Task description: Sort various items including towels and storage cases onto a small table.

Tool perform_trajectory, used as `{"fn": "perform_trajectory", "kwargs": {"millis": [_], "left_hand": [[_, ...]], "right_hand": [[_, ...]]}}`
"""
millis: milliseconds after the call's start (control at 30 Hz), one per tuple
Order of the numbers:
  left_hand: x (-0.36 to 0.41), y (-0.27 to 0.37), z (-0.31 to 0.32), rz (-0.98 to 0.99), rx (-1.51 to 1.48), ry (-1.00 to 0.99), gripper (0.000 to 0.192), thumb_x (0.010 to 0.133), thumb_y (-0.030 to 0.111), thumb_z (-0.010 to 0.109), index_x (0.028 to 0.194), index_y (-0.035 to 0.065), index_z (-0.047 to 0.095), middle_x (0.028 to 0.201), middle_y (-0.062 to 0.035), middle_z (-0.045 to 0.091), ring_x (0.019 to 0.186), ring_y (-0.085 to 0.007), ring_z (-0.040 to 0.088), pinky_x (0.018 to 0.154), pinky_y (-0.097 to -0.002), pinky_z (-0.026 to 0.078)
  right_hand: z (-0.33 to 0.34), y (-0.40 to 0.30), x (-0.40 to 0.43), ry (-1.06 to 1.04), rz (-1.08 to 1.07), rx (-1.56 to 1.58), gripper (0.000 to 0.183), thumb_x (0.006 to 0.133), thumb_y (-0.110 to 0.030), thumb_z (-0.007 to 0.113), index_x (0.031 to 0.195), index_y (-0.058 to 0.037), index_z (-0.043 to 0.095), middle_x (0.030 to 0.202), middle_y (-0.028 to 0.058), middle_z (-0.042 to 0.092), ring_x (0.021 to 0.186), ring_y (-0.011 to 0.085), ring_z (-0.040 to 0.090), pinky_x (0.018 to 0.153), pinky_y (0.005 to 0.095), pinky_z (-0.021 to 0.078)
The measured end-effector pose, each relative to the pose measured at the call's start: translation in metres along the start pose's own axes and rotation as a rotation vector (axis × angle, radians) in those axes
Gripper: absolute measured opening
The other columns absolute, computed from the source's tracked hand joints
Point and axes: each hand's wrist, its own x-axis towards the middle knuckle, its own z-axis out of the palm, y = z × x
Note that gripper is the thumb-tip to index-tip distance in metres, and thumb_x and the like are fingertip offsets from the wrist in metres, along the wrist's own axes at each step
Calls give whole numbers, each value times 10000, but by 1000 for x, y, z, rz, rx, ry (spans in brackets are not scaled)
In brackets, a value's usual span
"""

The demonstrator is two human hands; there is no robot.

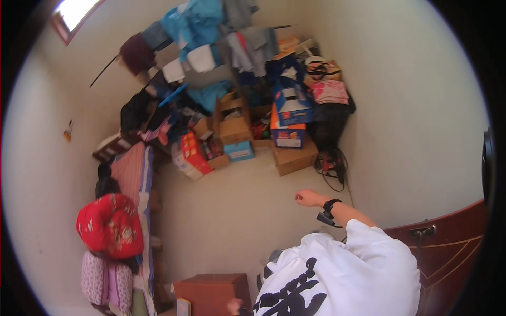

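My right hand (pixel 309 198) hangs over the pale floor (pixel 221 213), its fingers curled in and no object seen in it. A black strap (pixel 331 204) with a small dark device rings that wrist. Low in the view, my left hand (pixel 235 306) is blurred and partly cut off by the bottom edge. It is over or beside a red-brown wooden cabinet (pixel 209 290); whether it touches the wood I cannot tell. A small grey and orange object (pixel 183 307) stands at the cabinet's left side. My white T-shirt fills the lower right.
Stacked cardboard boxes (pixel 296 158) and a red box (pixel 194 152) line the far side under hanging clothes (pixel 193 27). A corded device (pixel 331 164) lies by the right wall. Left is a bed (pixel 128 170) with a red floral bundle (pixel 112 225); right, a wooden door (pixel 446 241).
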Motion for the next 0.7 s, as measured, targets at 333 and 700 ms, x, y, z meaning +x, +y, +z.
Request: {"fn": "perform_trajectory", "kwargs": {"millis": [333, 700], "left_hand": [[29, 276, 110, 34, 187, -437, 258, 920, 205, 520, 1069, 4, 582, 889, -100, 664, 706, -173, 636, 550, -259, 500], [95, 302, 168, -618, 103, -541, 182, 871, 146, 573, 967, -3, 614, 852, -115, 664, 712, -215, 642, 596, -337, 510]], "right_hand": [[115, 385, -214, 187, 752, 336, 191, 790, -172, 575, 674, -37, 643, 665, 110, 644, 558, 181, 613, 491, 344, 474], [85, 367, -185, 290, 1007, 1246, 236, 890, -219, 491, 944, -3, 571, 833, 121, 630, 670, 217, 605, 565, 352, 496]]}}
